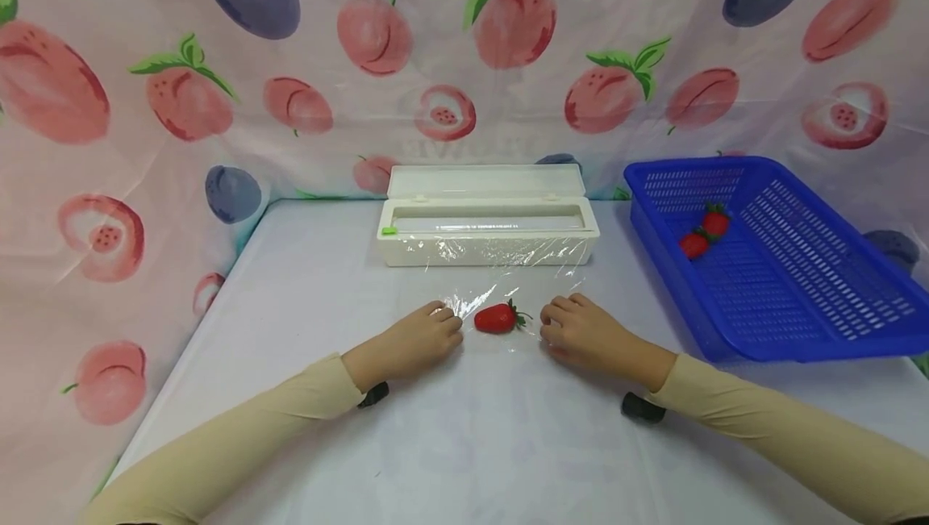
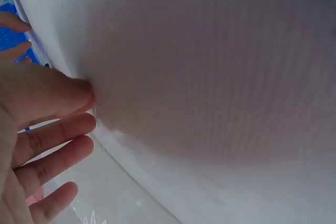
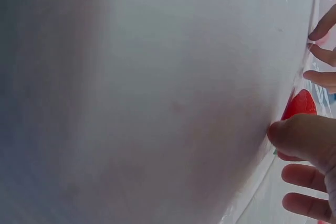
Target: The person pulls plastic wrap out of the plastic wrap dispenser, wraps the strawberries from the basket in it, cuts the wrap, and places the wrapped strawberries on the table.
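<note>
A red strawberry (image 1: 496, 318) with a green leafy top lies on its side between the two hands, within the area of a clear sheet of plastic wrap (image 1: 468, 301). The wrap runs forward from a white dispenser box (image 1: 479, 254) whose lid is raised. To the strawberry's left, the left hand (image 1: 421, 339) pinches the near edge of the wrap between thumb and index finger. At its right, the right hand (image 1: 591, 335) holds the edge too, thumb (image 3: 294, 132) in front and other fingers spread behind. Part of the strawberry (image 3: 303, 103) is hidden by that thumb.
A blue plastic basket (image 1: 671, 299) stands at the right with two more strawberries (image 1: 706, 232) in its far left corner. Fruit-printed cloth (image 1: 435, 41) hangs behind the white table (image 1: 435, 444). A green slider (image 1: 389, 231) sits on the box's left front edge.
</note>
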`<state>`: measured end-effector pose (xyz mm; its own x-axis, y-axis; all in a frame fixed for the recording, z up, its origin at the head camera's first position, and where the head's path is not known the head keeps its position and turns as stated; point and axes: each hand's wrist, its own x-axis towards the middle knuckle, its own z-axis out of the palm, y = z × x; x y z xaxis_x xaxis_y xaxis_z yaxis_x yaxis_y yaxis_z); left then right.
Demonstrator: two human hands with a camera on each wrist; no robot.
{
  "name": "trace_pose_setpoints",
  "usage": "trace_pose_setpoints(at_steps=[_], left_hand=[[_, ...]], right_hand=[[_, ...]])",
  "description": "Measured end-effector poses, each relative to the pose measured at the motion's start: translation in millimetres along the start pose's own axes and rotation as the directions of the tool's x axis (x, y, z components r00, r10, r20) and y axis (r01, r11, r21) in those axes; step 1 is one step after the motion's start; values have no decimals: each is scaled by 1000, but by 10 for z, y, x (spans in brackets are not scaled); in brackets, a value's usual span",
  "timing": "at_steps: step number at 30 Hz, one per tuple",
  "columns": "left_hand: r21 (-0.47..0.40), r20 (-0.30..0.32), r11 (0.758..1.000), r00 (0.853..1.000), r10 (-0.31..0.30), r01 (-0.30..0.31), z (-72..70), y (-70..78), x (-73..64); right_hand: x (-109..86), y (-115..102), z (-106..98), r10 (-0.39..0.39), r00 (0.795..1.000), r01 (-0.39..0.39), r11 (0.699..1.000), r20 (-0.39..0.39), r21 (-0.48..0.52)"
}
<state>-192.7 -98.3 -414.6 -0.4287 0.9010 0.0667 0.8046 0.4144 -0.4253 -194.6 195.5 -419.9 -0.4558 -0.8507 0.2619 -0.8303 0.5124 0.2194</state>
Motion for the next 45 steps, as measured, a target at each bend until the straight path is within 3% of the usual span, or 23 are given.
trace_pose_setpoints(at_steps=[6,11,20,27,34,40,45], left_hand=[[-37,11,999,999,-31,31,3,0,-7],[-82,4,994,997,-75,75,-41,-12,-36],[-79,-118,979,973,-197,189,-52,-57,-56],[-134,-156,960,952,-264,244,-26,-60,-58],[-171,-153,952,947,-282,255,-41,-58,-61],[-180,-188,948,937,-293,261,-22,-81,-68],[-181,-190,941,928,-320,287,-4,-119,-32]], right_hand=[[20,-3,24,-17,1000,18,999,17,-45],[4,7,25,22,999,-22,1000,24,6],[60,-14,-8,79,997,-77,992,-14,96],[207,-98,-13,49,998,-48,998,37,-27],[243,-109,-11,20,998,-16,997,59,-74],[215,19,27,-1,998,3,999,-63,45],[261,162,32,54,991,-31,981,-119,189]])
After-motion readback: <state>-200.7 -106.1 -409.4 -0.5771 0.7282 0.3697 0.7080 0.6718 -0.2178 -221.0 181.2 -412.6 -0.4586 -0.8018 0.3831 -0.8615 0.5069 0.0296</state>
